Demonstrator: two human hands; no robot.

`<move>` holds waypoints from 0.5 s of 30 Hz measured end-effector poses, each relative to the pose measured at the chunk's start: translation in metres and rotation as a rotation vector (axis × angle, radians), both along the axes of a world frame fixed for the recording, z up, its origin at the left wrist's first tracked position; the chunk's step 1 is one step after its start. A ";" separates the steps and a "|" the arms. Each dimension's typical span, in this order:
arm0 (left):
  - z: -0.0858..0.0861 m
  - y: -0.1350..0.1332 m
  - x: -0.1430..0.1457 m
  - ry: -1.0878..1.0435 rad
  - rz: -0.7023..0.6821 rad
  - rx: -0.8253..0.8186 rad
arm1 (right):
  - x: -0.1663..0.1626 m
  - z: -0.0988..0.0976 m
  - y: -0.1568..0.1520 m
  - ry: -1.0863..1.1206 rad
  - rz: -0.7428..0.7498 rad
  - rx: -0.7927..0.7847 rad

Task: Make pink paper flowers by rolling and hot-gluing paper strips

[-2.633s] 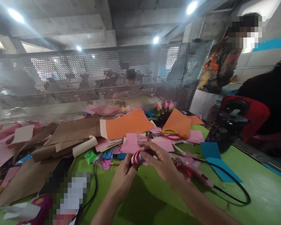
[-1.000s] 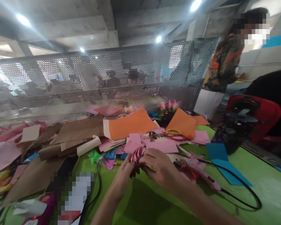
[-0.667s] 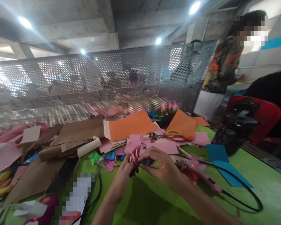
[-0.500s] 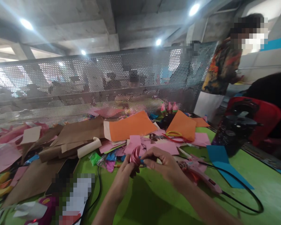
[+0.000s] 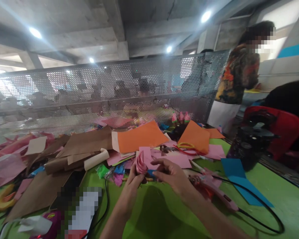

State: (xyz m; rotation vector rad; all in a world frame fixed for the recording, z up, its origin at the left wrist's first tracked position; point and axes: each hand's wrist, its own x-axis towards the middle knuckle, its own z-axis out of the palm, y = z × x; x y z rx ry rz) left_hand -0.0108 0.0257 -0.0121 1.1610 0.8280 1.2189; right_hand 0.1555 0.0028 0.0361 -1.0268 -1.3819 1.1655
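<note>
In my left hand (image 5: 134, 181) is a small pink swirled piece of craft material (image 5: 141, 163), layered and pointed at the top, gripped between thumb and fingers. Its lower end is partly hidden by my fingers. My right hand (image 5: 170, 174) is just to the right of it, apart from it, with thumb and forefinger parted and nothing visible between them. A pink glue gun (image 5: 220, 192) with a black cord lies beside my right forearm. Behind my hands are pink sheets (image 5: 174, 160) and small clear-wrapped lumps in green (image 5: 102, 171), blue and pink.
Orange sheets (image 5: 142, 136), brown sheets (image 5: 86, 142) and scissors (image 5: 186, 148) cover the back of the green table (image 5: 149, 222). Blue sheets (image 5: 244, 182) and a dark jug (image 5: 249, 146) stand right. A phone (image 5: 68, 191) and a power strip (image 5: 49, 224) lie left. A mesh screen (image 5: 114, 93) rises behind; a person stands beyond.
My right fingers have come away from the pink swirled piece and parted. The piece, still in my left hand, has tilted slightly left. The whole view has shifted a little.
</note>
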 end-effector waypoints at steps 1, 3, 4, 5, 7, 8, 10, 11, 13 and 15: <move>-0.001 -0.001 0.001 -0.012 0.005 -0.006 | -0.002 -0.001 -0.001 0.007 0.023 -0.009; -0.001 -0.004 0.003 -0.041 0.028 -0.036 | -0.006 -0.004 -0.002 0.033 0.075 -0.030; -0.002 -0.006 0.004 -0.054 0.043 -0.059 | -0.007 -0.005 -0.002 0.042 0.091 -0.035; -0.001 -0.008 0.005 -0.061 0.058 -0.084 | -0.008 -0.006 -0.002 0.044 0.096 -0.036; 0.001 -0.010 0.006 -0.070 0.073 -0.114 | -0.008 -0.007 -0.003 0.034 0.076 -0.030; 0.003 -0.012 0.006 -0.079 0.061 -0.105 | -0.007 -0.007 -0.003 0.029 0.066 -0.024; 0.009 -0.014 0.006 -0.079 0.021 -0.026 | -0.004 -0.005 -0.003 0.036 0.052 -0.024; 0.012 -0.015 0.006 -0.054 0.009 0.032 | -0.003 -0.004 -0.002 0.051 0.045 -0.027; 0.021 -0.018 0.005 0.054 0.040 0.143 | 0.000 -0.001 -0.002 0.082 0.040 -0.034; 0.029 -0.022 0.004 0.200 0.106 0.205 | 0.001 0.001 -0.001 0.098 0.041 -0.036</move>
